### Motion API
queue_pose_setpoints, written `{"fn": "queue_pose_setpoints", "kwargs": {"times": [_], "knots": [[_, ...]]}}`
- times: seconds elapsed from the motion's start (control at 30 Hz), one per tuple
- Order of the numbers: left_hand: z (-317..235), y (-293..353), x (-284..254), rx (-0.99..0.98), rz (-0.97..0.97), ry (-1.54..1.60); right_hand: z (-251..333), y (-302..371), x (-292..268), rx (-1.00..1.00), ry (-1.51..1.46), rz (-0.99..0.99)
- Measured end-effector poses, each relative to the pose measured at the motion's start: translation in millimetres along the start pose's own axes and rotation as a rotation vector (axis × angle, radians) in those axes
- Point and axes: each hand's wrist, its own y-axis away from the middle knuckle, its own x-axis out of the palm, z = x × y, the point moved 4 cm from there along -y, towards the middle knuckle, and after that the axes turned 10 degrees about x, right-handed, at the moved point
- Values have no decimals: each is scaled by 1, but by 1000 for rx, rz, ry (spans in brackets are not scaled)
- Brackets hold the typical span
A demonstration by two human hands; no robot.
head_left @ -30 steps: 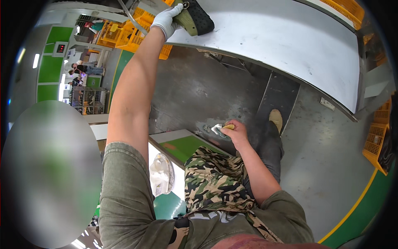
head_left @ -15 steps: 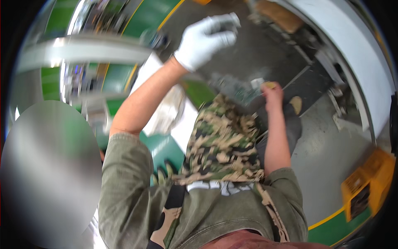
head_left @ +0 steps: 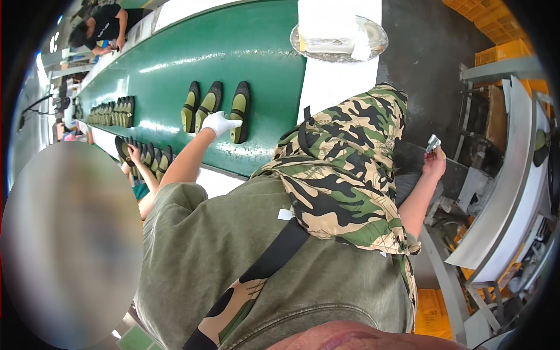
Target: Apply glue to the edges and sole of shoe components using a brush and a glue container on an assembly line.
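My left hand (head_left: 220,123), in a white glove, is over the heel end of a green-and-black shoe (head_left: 210,100) on the green work surface (head_left: 268,64). Its thumb stretches right against a second such shoe (head_left: 240,108), apart from the fingers. A third shoe (head_left: 190,106) lies just to the left. All three have dark toes pointing away from me. Off to the right, my bare right hand (head_left: 433,164) pinches a small, crumpled-looking silvery piece (head_left: 433,143); its exact kind is unclear.
A silver oval tray (head_left: 373,49) with white items sits on a white board (head_left: 344,79). Several shoes (head_left: 116,112) line the belt's left. A co-worker's hand (head_left: 134,154) touches another shoe; another person (head_left: 102,28) works farther off. Metal racks (head_left: 501,175) and orange crates (head_left: 507,52) stand right.
My view has swung from the floor and racks to the green surface with shoes. The gloved left hand, raised before, is now down at the shoes. My right hand still holds the small piece.
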Motion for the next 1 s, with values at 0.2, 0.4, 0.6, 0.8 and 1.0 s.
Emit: {"fn": "queue_pose_setpoints", "kwargs": {"times": [0.2,0.4,0.6,0.8,1.0], "knots": [[-21,-49,20,-93,67,45,24,42,27,-56,7,-35],[-16,-84,24,-155,324,178,81,54,81,-170,39,-108],[-9,-66,1,170,289,1474,103,91,190,-231,130,116],[-155,5,-76,791,322,2305,73,180,306,-284,266,434],[-234,26,-125,1127,-291,1668,71,281,350,-491,258,741]]}}
